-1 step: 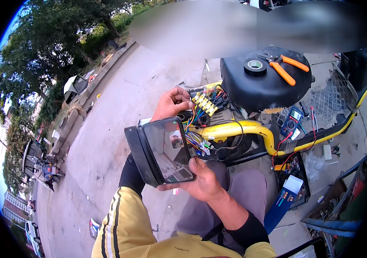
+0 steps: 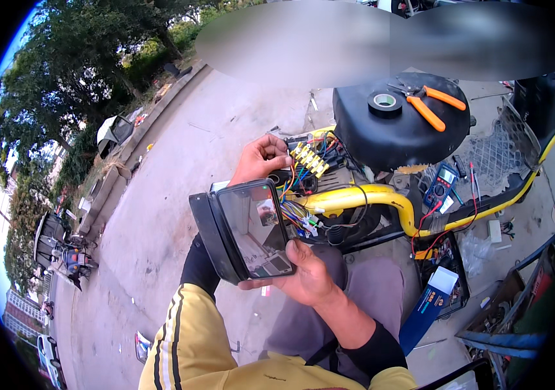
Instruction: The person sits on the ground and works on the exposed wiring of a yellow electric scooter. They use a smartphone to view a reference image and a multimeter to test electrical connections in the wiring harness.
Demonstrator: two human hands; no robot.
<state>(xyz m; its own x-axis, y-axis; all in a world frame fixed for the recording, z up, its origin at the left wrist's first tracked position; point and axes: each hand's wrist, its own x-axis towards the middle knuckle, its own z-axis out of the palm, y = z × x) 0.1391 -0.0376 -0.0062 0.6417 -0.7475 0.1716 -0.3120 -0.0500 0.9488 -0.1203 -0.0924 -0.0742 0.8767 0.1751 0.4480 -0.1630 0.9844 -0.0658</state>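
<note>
Phone left of wires, tape left of pliers on seat

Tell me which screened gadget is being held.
The black rectangular phone, held in the right grip; the dark blue boxy multimeter instead lies unheld, right of the curved yellow metal tube.

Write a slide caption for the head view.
Right hand holding a rectangular black-cased smartphone, left hand beside a yellow, segmented plastic terminal strip.
</note>
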